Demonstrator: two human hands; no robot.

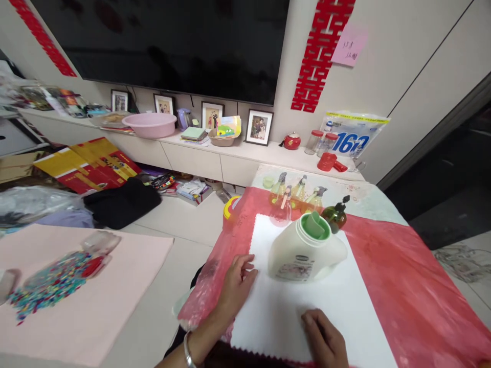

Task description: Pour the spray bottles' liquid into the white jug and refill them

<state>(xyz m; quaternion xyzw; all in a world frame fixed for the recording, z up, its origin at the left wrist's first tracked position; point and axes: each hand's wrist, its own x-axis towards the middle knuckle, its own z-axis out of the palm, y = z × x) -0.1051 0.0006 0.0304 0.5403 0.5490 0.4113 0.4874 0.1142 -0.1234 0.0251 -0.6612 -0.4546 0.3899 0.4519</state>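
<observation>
A large off-white detergent jug stands upright with its green spout uncapped, on a white sheet with scalloped edges. My left hand rests at the sheet's left edge, fingers loosely bent and apart, holding nothing. It is beside the jug without touching it. Lower right, my right hand lies on the sheet with its fingers curled in and the thumb against them; nothing shows in it. Behind the jug stand a dark green pump bottle and several clear spray bottles with yellowish or pink liquid.
A red plastic cover lies over the table. To the left, a pink cloth carries a pile of colourful small pieces and a tipped clear jar. A low cabinet holds picture frames, a pink basin and red-lidded jars.
</observation>
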